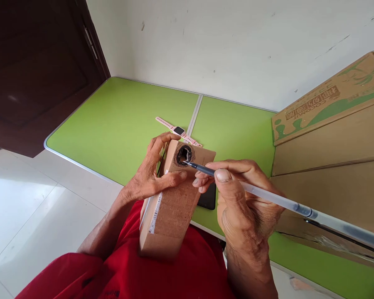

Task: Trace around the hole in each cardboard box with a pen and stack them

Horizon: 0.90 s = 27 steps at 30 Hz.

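Observation:
My left hand point(152, 170) grips the upper left side of a small brown cardboard box point(177, 207), its thumb across the front face. The box is tilted and rests against my red shirt. Near its top end is a ragged round hole with dark scribbled ink around it. My right hand point(237, 191) is closed on a gel pen point(268, 194) with a clear barrel and a dark grip. The pen's tip is at the lower edge of the hole; whether it touches the cardboard I cannot tell.
A pink-strapped smartwatch point(178, 131) lies on the green folding table point(137, 104) beyond the box. A dark flat object point(208, 197), partly hidden, is beside the box. A large coconut carton point(324, 137) stands at the right. Behind are a white wall and a dark door point(37, 62).

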### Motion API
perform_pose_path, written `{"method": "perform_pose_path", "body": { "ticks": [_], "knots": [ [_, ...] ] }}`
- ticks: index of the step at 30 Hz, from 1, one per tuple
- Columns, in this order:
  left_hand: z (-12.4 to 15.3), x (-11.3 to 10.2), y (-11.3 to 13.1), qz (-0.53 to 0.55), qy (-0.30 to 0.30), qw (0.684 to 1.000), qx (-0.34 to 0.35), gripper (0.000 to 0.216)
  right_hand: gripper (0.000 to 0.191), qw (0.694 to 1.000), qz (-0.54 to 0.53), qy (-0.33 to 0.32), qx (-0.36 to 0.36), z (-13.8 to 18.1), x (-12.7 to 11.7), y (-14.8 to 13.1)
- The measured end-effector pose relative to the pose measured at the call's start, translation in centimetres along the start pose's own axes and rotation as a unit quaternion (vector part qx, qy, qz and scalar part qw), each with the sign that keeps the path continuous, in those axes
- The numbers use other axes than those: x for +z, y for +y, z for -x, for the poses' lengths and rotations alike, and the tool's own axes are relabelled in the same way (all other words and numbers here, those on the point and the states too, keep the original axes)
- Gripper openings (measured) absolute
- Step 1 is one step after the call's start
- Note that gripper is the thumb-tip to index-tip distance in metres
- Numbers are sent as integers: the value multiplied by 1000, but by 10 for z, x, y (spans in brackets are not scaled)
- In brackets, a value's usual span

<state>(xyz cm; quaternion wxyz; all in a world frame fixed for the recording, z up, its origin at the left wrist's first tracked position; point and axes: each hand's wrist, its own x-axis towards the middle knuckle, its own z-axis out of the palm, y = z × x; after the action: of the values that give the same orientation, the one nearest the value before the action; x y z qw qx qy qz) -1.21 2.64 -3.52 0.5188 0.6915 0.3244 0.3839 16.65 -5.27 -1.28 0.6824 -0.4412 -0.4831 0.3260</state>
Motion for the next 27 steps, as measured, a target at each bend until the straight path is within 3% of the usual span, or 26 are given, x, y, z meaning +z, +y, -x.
{"method": "perform_pose_path", "body": {
  "ticks": [15,27],
  "knots": [
    [-1,1,1,-8,-4,1000,18,69,6,999,44,-9,-7,0,0,-4],
    [1,1,2,-5,-4,1000,8,69,9,1000,12,3,11,2,1,-3]
  ]
}}
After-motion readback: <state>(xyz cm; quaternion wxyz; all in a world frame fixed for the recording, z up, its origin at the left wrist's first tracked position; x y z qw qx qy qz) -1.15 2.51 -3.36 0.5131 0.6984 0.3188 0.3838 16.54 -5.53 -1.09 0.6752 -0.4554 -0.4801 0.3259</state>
